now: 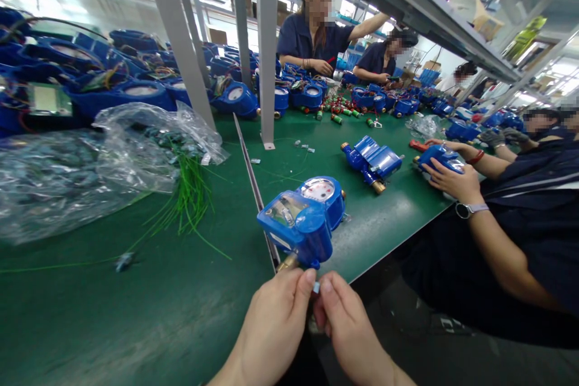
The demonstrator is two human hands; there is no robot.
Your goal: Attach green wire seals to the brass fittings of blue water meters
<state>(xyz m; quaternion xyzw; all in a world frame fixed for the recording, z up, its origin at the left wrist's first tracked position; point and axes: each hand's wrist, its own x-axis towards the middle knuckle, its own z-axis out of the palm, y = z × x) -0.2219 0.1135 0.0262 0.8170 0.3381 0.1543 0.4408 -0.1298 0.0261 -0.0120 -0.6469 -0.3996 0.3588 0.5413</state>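
A blue water meter (307, 217) with a round dial rests on the green bench in front of me, its brass pipe end (288, 263) pointing towards me. Just below its near side, both thumbs pinch at a small pale-blue seal tag (316, 287). My left hand (274, 319) is closed, its thumb against the tag's left side and its fingers by the brass end. My right hand (350, 319) is closed too, thumb and forefinger at the tag's right side. Any wire on the tag is hidden by my fingers.
Clear plastic bags (131, 139) of blue seals with green wires (185, 193) lie left. One loose seal (123, 262) is nearer me. Metal posts (266, 48) rise from the bench. Another meter (373, 163) lies beyond; a co-worker's hands (452, 178) hold one at right.
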